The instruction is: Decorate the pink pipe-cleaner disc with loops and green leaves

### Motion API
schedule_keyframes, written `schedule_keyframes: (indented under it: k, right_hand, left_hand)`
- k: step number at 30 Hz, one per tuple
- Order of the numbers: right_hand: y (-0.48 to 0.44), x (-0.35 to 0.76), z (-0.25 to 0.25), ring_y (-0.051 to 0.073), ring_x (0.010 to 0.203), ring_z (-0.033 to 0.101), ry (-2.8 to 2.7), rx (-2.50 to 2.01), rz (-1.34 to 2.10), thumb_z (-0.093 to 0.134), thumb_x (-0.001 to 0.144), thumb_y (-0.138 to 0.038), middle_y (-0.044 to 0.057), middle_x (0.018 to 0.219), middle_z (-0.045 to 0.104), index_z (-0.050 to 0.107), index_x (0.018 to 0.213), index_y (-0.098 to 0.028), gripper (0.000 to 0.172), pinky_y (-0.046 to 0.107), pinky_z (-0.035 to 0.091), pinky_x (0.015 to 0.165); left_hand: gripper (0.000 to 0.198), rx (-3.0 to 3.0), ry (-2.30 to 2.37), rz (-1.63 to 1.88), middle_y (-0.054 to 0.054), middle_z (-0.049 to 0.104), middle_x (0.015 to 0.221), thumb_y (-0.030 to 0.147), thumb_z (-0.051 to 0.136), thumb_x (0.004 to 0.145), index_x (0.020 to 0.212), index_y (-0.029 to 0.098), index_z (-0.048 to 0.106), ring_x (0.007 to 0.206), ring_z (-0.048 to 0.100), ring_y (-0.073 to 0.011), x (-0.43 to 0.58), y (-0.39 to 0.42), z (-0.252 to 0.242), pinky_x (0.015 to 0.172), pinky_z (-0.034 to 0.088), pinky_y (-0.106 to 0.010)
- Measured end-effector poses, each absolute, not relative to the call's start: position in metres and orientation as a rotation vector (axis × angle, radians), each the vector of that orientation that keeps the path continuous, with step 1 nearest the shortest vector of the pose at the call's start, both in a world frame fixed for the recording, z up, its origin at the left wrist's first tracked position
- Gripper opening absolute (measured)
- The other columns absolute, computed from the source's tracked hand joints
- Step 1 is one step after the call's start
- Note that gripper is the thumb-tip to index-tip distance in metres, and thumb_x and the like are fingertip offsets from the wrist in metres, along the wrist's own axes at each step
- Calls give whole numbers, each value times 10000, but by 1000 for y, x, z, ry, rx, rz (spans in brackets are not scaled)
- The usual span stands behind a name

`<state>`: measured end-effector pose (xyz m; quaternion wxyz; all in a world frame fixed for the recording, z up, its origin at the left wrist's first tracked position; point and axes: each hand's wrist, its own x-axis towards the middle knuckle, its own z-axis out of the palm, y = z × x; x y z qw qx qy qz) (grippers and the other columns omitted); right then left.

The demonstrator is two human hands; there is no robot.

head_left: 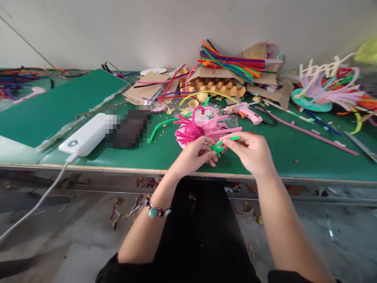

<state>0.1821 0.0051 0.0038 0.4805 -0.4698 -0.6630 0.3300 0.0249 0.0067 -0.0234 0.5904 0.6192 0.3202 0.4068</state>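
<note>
A green pipe cleaner (217,149), bent into small loops at one end, is held between my two hands near the table's front edge. My left hand (198,154) pinches the looped part. With thumb and fingertips, my right hand (249,151) grips the straight end, whose tip sticks out past the fingers. Just behind the hands sits a pink pipe-cleaner piece (203,124) with two curved loops on top and strands fanning to both sides; its lower front is partly hidden by my hands. A longer green pipe cleaner (165,122) lies curved to its left.
A pink glue gun (247,113) lies behind my right hand. At the back, bundled pipe cleaners (232,63) rest above an egg carton (218,86). On the left are a white power bank (88,133) with a cable and a green board (64,102). A finished-looking pipe-cleaner decoration (324,90) stands right.
</note>
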Motion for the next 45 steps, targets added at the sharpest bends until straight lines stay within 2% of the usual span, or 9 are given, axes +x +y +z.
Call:
schedule_keyframes:
  k: [5,10,14,18,25,34,40,45]
  right_hand:
    - [1,183,18,144,603,605,-1841,-1216,580,610,725,-224,14,671,687,678,687,-171,95,255,465,540]
    - [-3,181,19,189,780,624,-1891,-1104,480,614,730,-211,30,764,686,678,674,-191,88,302,493,674]
    - [-7,179,15,177,731,604,-1891,-1109,428,613,741,-246,24,736,665,687,682,-219,98,305,489,667]
    - [-7,181,5,169,719,585,-1854,-1108,512,601,757,-270,26,729,650,692,729,-221,107,289,475,615]
    - [0,179,-16,147,744,586,-1703,-1024,683,623,737,-238,11,731,648,694,753,-225,74,275,466,671]
    - [0,173,-21,159,678,581,-1565,-1095,823,623,712,-331,14,668,637,628,659,-197,144,285,462,625]
    - [-2,172,-19,110,490,496,-1553,-1140,891,604,717,-375,-17,559,570,614,684,-191,187,253,417,483]
    - [-2,172,-20,115,538,530,-1515,-1103,897,605,717,-375,-5,623,595,612,707,-188,187,252,432,505]
  left_hand:
    - [59,1399,756,910,29,609,597,71,483,801,823,126,477,531,610,-69,25,9,-24,536,472,-181]
    - [70,1306,774,936,34,601,584,61,473,811,771,117,485,505,598,-53,25,11,-20,513,453,-161]
    - [106,1265,798,971,18,620,604,76,480,818,719,115,483,523,609,-54,24,11,-17,516,449,-153]
    - [107,1215,753,983,4,646,617,114,516,811,707,117,488,557,620,-63,20,11,-15,562,465,-166]
    - [138,1071,697,982,13,653,598,171,579,780,694,118,485,559,626,-69,16,13,-16,585,466,-178]
    - [178,1093,675,921,-7,675,662,220,497,836,687,123,488,520,611,-58,14,13,-16,554,430,-170]
    - [174,1215,625,882,-28,689,700,291,508,829,745,141,477,635,647,-99,16,9,-15,638,451,-206]
    - [211,1347,605,833,-40,673,698,333,572,777,756,132,513,668,626,-110,20,7,-16,643,451,-220]
